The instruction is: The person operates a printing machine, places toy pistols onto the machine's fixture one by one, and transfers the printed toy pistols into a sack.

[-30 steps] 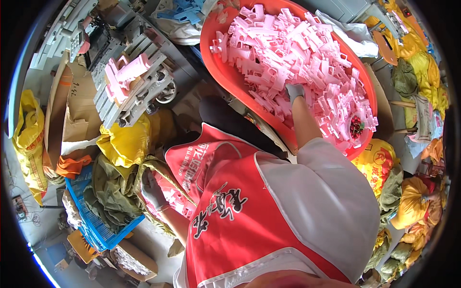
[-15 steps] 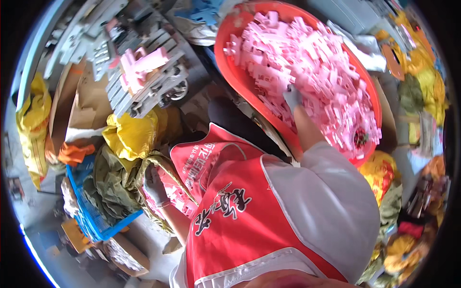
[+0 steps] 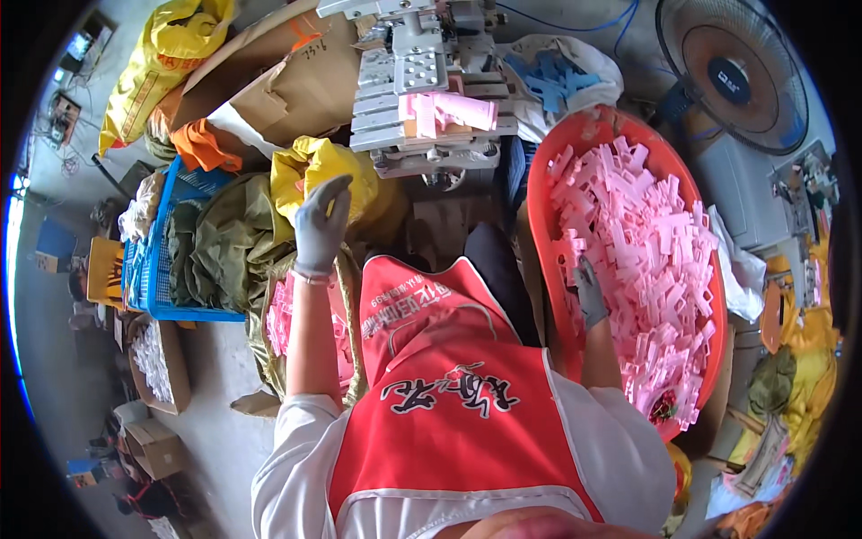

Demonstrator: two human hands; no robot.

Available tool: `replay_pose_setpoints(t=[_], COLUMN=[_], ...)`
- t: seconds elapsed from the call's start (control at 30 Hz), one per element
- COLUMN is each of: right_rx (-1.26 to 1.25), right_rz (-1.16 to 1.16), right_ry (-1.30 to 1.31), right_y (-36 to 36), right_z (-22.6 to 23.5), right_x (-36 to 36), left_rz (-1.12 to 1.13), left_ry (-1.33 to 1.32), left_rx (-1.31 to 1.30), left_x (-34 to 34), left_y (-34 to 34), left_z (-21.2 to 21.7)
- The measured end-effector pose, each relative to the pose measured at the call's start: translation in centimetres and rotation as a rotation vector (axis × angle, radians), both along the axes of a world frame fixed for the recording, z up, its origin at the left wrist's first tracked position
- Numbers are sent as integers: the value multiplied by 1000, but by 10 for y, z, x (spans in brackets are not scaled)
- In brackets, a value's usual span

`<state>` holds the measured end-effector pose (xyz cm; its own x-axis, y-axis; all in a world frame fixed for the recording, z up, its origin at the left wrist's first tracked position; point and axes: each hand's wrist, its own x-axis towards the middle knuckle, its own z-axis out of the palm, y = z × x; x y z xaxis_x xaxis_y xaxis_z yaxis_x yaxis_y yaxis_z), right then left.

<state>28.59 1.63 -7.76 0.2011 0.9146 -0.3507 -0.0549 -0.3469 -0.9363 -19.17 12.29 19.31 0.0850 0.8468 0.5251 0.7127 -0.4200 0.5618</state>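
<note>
My left hand [image 3: 321, 229], in a grey glove, is raised over the open olive sack [image 3: 356, 289] at my left, fingers extended and nothing seen in them. Pink plastic parts [image 3: 280, 316] lie inside that sack. At the left side of the red tub [image 3: 540, 193], my gloved right hand [image 3: 590, 295] has its fingers closed on a pink toy pistol part [image 3: 572, 244]; the grip is partly hidden. Heaped pink pistol-shaped parts [image 3: 633, 260] fill the tub. Another pink toy pistol [image 3: 462, 112] sits on the metal machine [image 3: 422, 72] ahead of me.
A blue basket [image 3: 166, 269] with olive cloth stands at left, near a yellow bag [image 3: 337, 175] and a cardboard box [image 3: 287, 90]. Behind the tub are a fan [image 3: 732, 81] and a white sack [image 3: 606, 76] of blue parts. Yellow bags [image 3: 813, 346] lie far right.
My left hand has risen from the olive sack's mouth to above it. My right hand has drawn back from the heap toward the tub's left side. The view has turned.
</note>
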Motion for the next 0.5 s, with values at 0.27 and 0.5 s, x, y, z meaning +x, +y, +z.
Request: replay_pose_setpoints(t=[0.27, 0.5], right_rx=[325, 374], right_rz=[-123, -283], right_ry=[34, 832], right_y=[-4, 18], right_z=[-56, 73], right_x=[5, -27], left_rz=[-151, -322], left_ry=[142, 39], left_rx=[153, -25], left_x=[49, 64], left_y=[82, 111], left_z=[41, 46])
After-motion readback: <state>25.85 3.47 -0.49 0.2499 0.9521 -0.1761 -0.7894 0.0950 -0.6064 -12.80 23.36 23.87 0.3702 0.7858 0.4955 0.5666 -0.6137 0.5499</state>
